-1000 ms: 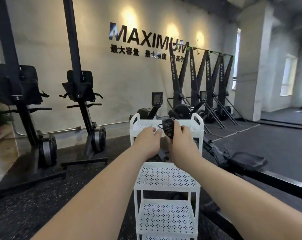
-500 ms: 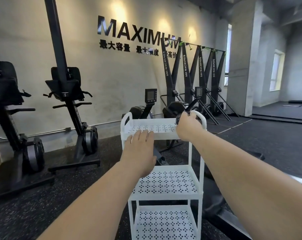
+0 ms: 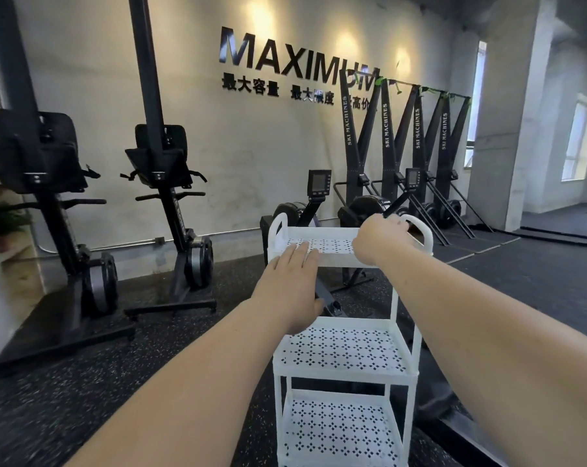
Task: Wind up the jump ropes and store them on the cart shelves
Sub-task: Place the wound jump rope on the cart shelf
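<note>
Your right hand [image 3: 381, 242] is curled over the far right of the top shelf [image 3: 329, 246] of the cart [image 3: 346, 377]. No jump rope shows, so its grip can't be told. Your left hand [image 3: 290, 288], fingers straight, touches the near rim.

Dim, spotlit wall; warped, soft edges

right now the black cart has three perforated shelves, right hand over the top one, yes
No: the head view shows a white cart, not black. The three perforated shelves and the right hand over the top one are right.
</note>
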